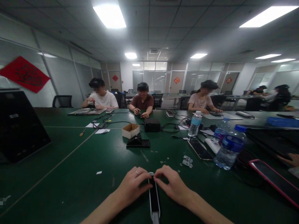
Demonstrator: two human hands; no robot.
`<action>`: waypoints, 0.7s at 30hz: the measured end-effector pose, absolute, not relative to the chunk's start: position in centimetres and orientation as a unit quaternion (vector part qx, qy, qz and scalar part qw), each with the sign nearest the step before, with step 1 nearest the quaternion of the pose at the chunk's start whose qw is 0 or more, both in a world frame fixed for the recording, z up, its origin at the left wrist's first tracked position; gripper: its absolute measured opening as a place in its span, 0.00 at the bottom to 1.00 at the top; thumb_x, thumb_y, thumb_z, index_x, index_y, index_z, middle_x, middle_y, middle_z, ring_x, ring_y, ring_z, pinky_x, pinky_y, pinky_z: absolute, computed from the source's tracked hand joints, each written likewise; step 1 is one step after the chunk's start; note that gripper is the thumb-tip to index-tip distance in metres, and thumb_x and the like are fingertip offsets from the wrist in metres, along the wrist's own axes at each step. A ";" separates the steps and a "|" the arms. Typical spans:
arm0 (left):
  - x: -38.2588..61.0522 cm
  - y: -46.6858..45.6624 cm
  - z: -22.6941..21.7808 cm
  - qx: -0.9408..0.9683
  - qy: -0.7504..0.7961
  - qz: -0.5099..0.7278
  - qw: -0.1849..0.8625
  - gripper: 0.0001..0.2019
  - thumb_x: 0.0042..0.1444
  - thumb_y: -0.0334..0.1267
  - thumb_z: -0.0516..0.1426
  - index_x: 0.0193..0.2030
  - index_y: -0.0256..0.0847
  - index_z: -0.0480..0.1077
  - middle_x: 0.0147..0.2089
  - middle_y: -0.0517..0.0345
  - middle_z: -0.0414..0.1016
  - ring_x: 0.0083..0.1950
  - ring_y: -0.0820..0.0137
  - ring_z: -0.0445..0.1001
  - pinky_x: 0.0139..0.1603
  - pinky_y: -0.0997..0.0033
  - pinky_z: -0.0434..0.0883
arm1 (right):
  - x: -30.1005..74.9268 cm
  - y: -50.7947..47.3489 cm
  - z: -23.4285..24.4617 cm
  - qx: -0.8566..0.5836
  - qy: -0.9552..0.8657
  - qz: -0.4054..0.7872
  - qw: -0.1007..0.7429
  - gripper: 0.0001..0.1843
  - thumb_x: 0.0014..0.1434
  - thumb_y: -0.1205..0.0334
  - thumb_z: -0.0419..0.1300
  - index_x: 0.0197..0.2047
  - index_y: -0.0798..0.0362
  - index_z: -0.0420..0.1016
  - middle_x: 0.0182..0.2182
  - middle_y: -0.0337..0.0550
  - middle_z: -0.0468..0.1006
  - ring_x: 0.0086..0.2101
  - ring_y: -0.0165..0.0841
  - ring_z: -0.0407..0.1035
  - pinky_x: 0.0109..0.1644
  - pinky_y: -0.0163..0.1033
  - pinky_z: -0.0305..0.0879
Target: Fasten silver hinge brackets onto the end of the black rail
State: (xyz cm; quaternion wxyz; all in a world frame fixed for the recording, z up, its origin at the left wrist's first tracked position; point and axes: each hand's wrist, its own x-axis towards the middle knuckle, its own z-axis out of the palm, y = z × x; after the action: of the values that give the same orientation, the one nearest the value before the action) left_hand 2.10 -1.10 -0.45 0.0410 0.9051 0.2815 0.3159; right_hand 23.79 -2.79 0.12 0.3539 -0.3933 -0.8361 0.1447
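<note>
green table (pixel 58 186) under lights (pixel 109 15) (hands (pixel 134 185) on black device (pixel 154 196)).

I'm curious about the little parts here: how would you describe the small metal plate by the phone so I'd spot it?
On the long green table, look ahead and right of the person's right hand, toward the black phone. Just short of the phone lies a small silvery perforated metal bracket, bigger than the tiny metal rings scattered around it.

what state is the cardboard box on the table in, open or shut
Open: no lid or flaps cover the top of the cardboard box, and its inner walls show from this view.
</note>
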 end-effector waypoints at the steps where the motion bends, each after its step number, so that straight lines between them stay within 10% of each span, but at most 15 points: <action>1: 2.2 -1.1 -0.5 0.910 0.266 0.318 0.028 0.06 0.63 0.39 0.56 0.44 0.42 0.71 0.40 0.53 0.76 0.39 0.66 0.73 0.40 0.68 0.68 | 23.5 -3.0 0.0 -0.389 -0.833 0.156 0.361 0.02 0.60 0.66 0.57 0.37 0.51 0.71 0.33 0.41 0.76 0.35 0.33 0.69 0.40 0.39 0.66; 21: 2.0 -0.9 0.0 0.912 0.243 0.328 -0.039 0.08 0.62 0.30 0.52 0.41 0.42 0.72 0.36 0.55 0.78 0.32 0.69 0.74 0.35 0.70 0.67 | 23.5 -3.6 -0.1 -0.368 -0.824 0.189 0.387 0.06 0.58 0.67 0.55 0.39 0.51 0.71 0.34 0.42 0.75 0.36 0.33 0.70 0.41 0.39 0.67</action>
State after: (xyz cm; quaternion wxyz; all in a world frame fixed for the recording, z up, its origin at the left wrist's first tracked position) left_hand 1.99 -0.92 0.05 -0.0394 0.9121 0.2428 0.3279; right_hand 23.45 -3.59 -0.10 0.3869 -0.3682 -0.8241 0.1886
